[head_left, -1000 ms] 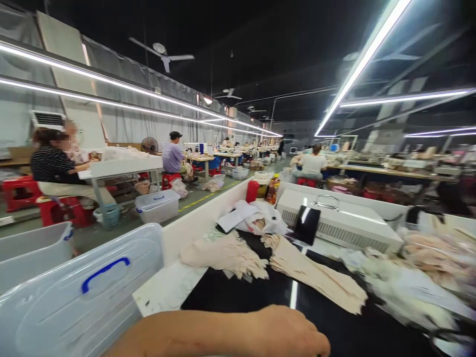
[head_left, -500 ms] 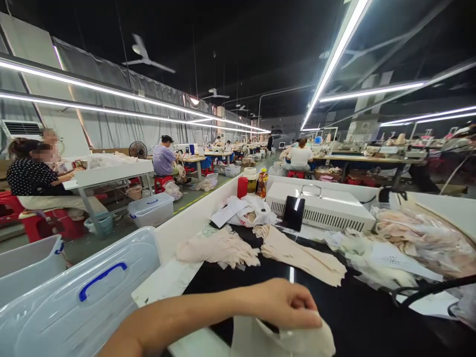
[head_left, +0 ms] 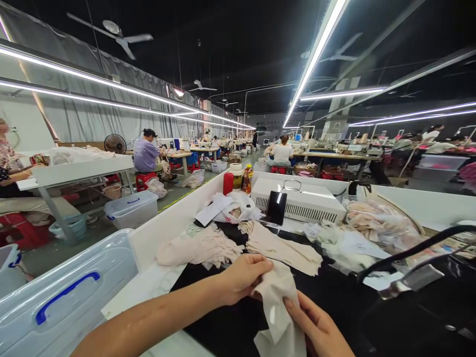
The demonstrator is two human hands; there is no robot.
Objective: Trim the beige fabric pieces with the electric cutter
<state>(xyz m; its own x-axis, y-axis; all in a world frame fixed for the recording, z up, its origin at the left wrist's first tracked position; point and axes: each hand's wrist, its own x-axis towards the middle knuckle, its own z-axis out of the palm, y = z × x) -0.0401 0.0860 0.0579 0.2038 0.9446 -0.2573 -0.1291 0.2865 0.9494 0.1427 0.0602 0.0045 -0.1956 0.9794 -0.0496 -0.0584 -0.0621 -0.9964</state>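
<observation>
A cream fabric piece (head_left: 277,302) hangs between my two hands above the black work surface (head_left: 219,322). My left hand (head_left: 247,277) pinches its upper left edge between thumb and fingers. At its right side, my right hand (head_left: 316,317) grips it with the thumb on the front and the fingers behind. The lower end of the piece droops toward the bottom of the view. Just beyond my hands lie a stack of flat beige fabric pieces (head_left: 280,248) and a bunched pile of pale pink fabric (head_left: 201,245).
A white metal box (head_left: 297,198) with a handle stands at the back, a dark phone (head_left: 276,207) leaning by it. Bagged fabric (head_left: 383,218) lies to the right, near a black curved cable (head_left: 409,250). A lidded plastic bin (head_left: 74,277) stands left. Co-workers sit farther off.
My right hand has come into view and grips the fabric. The left hand has raised the piece, which now hangs upright. The view has turned to the right.
</observation>
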